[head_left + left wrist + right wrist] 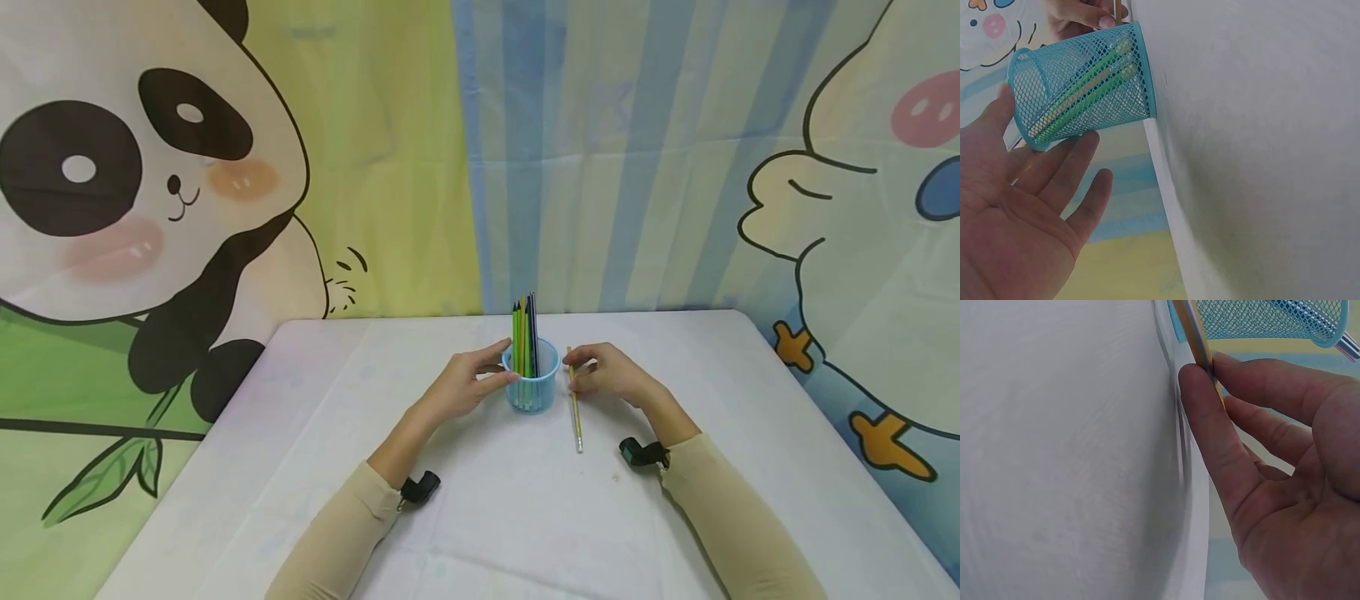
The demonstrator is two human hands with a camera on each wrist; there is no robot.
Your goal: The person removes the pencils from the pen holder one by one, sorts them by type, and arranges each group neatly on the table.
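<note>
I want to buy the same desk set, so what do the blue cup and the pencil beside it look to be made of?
The blue cup looks like painted metal wire mesh: a fine open lattice with a solid rim, and the pencils inside show through it. The yellow pencil pinched by the right hand seems to be lacquered wood, smooth and glossy, though the frames cannot confirm this.

Your work surface is a white table (pixel 480 517) with rounded far corners, covered in a smooth white sheet that shows a few faint creases near you. A blue mesh cup (pixel 532 385) stands upright on it around the middle, with several pencils standing in it. Just to the right of the cup a yellow pencil (pixel 575 408) lies flat on the table, running roughly toward you, close beside the cup but not touching it.
</note>
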